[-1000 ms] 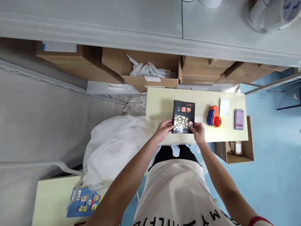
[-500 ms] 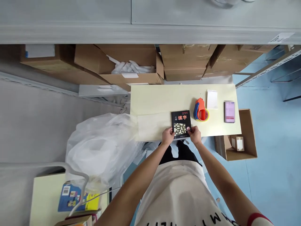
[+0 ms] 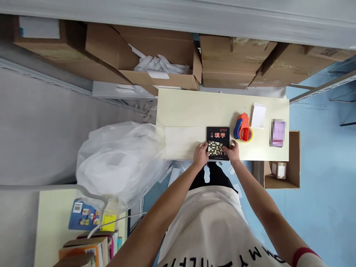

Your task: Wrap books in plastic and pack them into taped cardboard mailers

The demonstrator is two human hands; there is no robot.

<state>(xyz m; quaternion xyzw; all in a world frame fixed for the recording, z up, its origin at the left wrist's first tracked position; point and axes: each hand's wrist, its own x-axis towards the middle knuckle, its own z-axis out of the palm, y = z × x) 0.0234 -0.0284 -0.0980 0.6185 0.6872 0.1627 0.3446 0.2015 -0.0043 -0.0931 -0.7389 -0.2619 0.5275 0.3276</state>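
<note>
A black book (image 3: 218,135) with orange lettering and a crossword grid on its cover lies face up near the front edge of the pale table (image 3: 194,107). My left hand (image 3: 200,154) grips its left edge, thumb at the lower corner. On the other side, my right hand (image 3: 232,151) holds the lower right edge, with the thumb over the cover. Under or beside the book's left side, a white plastic or paper sheet (image 3: 183,139) is spread flat. Just right of the book stands an orange and blue tape dispenser (image 3: 243,128) with a roll of tape.
A white pad (image 3: 258,115) and a phone (image 3: 278,132) lie at the table's right. Cardboard boxes (image 3: 236,59) line the shelf behind. Clear plastic bags (image 3: 119,159) bulge at left, above books (image 3: 83,215). An open carton (image 3: 296,159) sits on the floor at right.
The camera view has tilted and shifted slightly. My right thumb has moved a little on the cover near the lower right; both hands stay on the book.
</note>
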